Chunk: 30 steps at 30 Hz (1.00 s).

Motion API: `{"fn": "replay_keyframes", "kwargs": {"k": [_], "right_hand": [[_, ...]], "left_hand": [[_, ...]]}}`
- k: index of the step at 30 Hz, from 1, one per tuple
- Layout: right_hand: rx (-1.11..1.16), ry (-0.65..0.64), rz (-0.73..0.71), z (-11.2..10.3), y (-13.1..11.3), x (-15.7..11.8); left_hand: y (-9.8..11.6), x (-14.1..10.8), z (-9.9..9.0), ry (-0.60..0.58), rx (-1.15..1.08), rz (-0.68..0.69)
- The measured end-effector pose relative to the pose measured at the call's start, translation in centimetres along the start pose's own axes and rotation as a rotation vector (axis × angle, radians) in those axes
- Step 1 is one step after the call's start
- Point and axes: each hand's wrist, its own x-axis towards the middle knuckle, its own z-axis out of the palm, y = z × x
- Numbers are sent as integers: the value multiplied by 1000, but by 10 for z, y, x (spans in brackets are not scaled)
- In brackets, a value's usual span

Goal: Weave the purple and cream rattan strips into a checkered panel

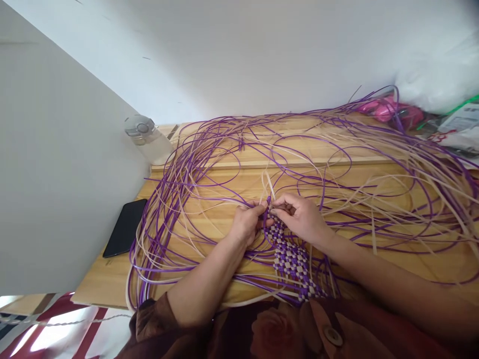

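1. One clear plastic bottle (146, 135) with a grey lid stands at ten o'clock on the table, against the wall; what is in it cannot be told. A white plastic bag (437, 80) bulges at two o'clock, its contents hidden.
2. Two hands work at the centre. The left hand (247, 223) has its fingers curled, pinching strands at the top edge of the woven strip (292, 262). The right hand (301, 215) meets it fingertip to fingertip, pinching the same strands.
3. One woven strip, a purple-and-cream checker weave, runs from the fingertips toward six o'clock, down to the person's brown floral sleeve (284, 331).
4. Loose purple strands (209, 149) and cream strands (407, 149), too many to count, loop across the whole table.
5. One black phone (125, 228) lies flat at nine o'clock, near the table's edge.
6. A pink object (385, 109) sits at one o'clock beneath the bag.
7. The wooden table (112, 279) is pale, pushed into a corner of plain white walls (224, 55).
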Motion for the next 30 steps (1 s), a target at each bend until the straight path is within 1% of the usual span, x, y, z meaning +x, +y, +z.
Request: {"fn": "replay_keyframes", "kwargs": {"k": [3,5,9,12,15,18,19,21,24,25,27,28,30], "right_hand": [[10,45,-9,3,-1,0],[8,74,-3,4,-2,-1],[-27,115,3,6,0,-3],[-80,104,-38,3,3,-5],[-242,93,-169,-5,-2,-7],[-449,118,-383,-11,-16,-8],[-500,92,-457,-12,-22,-9],[-574,-24,-581,-9,-32,-12],[-635,-182,-665,0,-42,-15],[-620,-203,-679,1,-43,-16],[-507,-185,-672,0,-43,-15],[-427,-148,-636,-2,-43,-12],[-285,-35,-487,-10,-39,-4]], "left_hand": [[-1,-1,1,-49,26,10],[-2,-1,2,-62,49,18],[-3,1,5,-31,73,32],[-1,1,4,-22,77,10],[-1,1,2,-49,65,-4],[-2,2,0,-90,39,4],[-3,2,-1,-101,27,17],[-4,3,-2,-100,-2,51],[-4,3,-2,-78,-45,63],[-4,2,-2,-83,-53,59],[-4,2,-3,-105,-53,45],[-4,2,-3,-112,-49,40],[-4,1,-3,-109,-35,32]]}}
